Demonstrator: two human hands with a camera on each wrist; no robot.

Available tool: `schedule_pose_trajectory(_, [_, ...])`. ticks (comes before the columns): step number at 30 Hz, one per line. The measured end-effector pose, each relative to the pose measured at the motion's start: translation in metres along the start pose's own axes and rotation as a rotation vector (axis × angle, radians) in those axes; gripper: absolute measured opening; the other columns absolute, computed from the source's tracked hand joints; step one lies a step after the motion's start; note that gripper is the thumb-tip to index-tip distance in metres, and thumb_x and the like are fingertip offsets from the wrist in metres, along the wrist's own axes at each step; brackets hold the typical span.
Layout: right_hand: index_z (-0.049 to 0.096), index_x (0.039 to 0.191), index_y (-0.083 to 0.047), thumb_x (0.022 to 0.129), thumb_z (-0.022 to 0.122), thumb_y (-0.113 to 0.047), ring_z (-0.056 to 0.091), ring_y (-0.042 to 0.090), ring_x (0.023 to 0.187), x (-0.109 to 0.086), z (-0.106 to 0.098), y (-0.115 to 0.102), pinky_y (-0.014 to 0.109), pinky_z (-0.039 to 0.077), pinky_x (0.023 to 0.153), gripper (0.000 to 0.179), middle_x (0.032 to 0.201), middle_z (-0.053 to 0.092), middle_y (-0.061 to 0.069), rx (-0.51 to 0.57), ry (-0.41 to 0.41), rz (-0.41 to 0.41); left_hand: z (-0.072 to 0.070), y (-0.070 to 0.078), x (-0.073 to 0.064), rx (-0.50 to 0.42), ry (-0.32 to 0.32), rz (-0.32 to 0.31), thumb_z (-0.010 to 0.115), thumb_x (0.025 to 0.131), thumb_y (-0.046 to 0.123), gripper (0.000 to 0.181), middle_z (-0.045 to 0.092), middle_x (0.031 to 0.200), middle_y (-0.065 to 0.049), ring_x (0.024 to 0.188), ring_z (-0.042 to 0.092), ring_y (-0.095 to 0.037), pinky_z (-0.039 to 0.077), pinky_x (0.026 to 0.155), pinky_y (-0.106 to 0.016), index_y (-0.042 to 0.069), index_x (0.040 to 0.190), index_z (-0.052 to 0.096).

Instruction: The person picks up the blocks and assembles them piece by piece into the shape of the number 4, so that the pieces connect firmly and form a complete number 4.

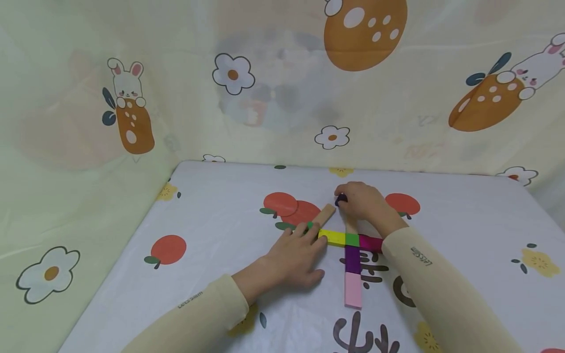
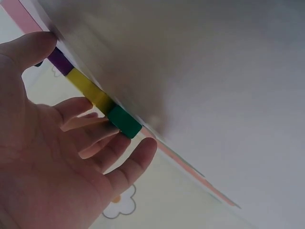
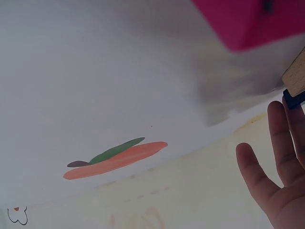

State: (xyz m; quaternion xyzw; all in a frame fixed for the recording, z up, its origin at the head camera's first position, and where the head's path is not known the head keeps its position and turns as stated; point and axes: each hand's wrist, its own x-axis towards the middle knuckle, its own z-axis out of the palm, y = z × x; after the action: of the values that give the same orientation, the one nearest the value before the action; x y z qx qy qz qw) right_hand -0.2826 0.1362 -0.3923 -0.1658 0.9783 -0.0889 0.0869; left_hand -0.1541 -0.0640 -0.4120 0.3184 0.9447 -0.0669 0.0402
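Flat coloured blocks form a cross on the table. A yellow block (image 1: 332,238) lies left of a small green centre block (image 1: 352,239), a magenta block (image 1: 370,243) right of it. Below are a purple block (image 1: 352,260) and a pink block (image 1: 353,289); a wooden block (image 1: 350,224) runs upward. My left hand (image 1: 291,260) rests its extended fingers by the green end block (image 2: 125,122) of the left arm. At the top, my right hand (image 1: 361,202) pinches a dark blue block (image 1: 341,198) close to the wooden block's far end.
Another wooden block (image 1: 325,214) slants up and right from the left arm's end. The white tablecloth (image 1: 220,206) carries printed apples and flowers. A patterned curtain (image 1: 273,122) hangs behind the table's far edge.
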Motion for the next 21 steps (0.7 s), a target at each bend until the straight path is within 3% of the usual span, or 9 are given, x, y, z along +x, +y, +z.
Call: schedule_pose_trajectory(21, [0.068, 0.134, -0.008, 0.098, 0.069, -0.025, 0.062, 0.038, 0.119, 0.001, -0.003, -0.012, 0.062, 0.049, 0.105, 0.039, 0.127, 0.071, 0.016, -0.015, 0.019, -0.039, -0.003, 0.0, -0.001, 0.014, 0.002, 0.006, 0.057, 0.096, 0.06, 0.065, 0.04, 0.162, -0.008, 0.144, 0.039, -0.028, 0.047, 0.106, -0.042, 0.022, 0.147, 0.047])
